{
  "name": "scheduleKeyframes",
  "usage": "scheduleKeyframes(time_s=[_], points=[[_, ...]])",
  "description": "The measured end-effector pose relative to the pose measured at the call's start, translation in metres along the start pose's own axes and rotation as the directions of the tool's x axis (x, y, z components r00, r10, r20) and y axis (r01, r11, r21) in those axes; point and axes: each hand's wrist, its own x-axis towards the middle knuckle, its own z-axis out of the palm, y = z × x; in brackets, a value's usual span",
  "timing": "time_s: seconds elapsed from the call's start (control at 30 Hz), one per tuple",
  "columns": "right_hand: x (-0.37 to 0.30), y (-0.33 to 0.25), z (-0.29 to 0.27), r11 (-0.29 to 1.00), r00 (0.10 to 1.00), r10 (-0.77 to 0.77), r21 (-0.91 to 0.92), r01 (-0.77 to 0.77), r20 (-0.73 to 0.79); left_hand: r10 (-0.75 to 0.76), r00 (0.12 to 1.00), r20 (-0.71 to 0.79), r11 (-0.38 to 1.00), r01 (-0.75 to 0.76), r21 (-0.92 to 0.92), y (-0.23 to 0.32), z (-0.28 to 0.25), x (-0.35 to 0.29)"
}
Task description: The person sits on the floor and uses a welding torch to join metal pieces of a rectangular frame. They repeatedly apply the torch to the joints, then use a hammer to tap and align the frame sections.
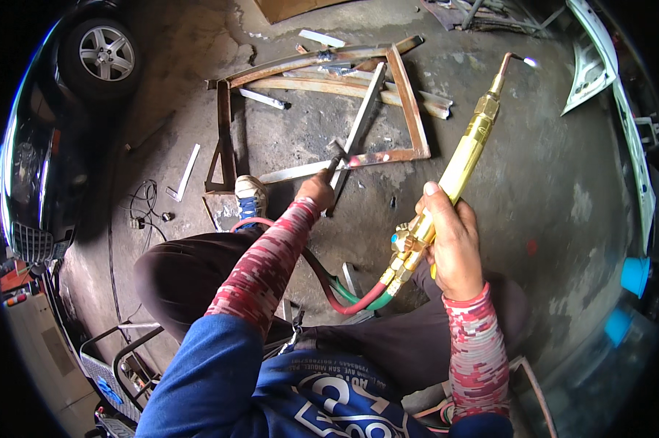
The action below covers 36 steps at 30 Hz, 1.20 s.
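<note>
My left hand (316, 191) is closed around the dark handle of a hammer (336, 155). The hammer's head is over the near edge of a rusty metal frame (410, 102) lying on the floor, beside a spot that glows pinkish red. A pale metal bar (364, 109) crosses that edge at a slant. In my right hand (452, 233) is a brass gas torch (462, 162), raised and tilted up to the right. A small bright flame (530, 63) burns at its bent tip, away from the frame. Red and green hoses (358, 301) run from the torch's lower end.
A dark car with a silver wheel (106, 51) stands at the left. A white panel (591, 62) leans at the right, above blue containers (634, 276). Loose metal strips (187, 171) and a black cable (148, 208) lie on the floor. My shoe (250, 197) is next to the frame.
</note>
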Motion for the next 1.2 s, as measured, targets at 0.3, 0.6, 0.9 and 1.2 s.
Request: scheduleKeyframes(time_s=[0.3, 0.6, 0.9, 1.2], points=[[0.002, -0.002, 0.010, 0.991, 0.994, -0.107, 0.080, 0.105, 0.020, -0.193, 0.981, 0.031, 0.635, 0.149, -0.758, -0.040, -0.001, -0.078], [-0.016, 0.017, -0.004, 0.995, 0.995, -0.092, -0.030, 0.094, 0.039, 0.035, 0.861, 0.507, 0.947, 0.133, -0.292, -0.025, 0.003, -0.125], [-0.011, 0.028, -0.051, 0.997, 0.985, -0.075, -0.015, 0.073, -0.157, -0.183, 0.438, 0.880, 0.979, 0.167, 0.121, 0.006, -0.011, 0.007], [-0.012, 0.014, -0.038, 0.999, 0.997, -0.039, 0.023, 0.041, -0.071, -0.005, 0.653, 0.758, 1.000, 0.009, -0.001, 0.012, 0.009, -0.009]])
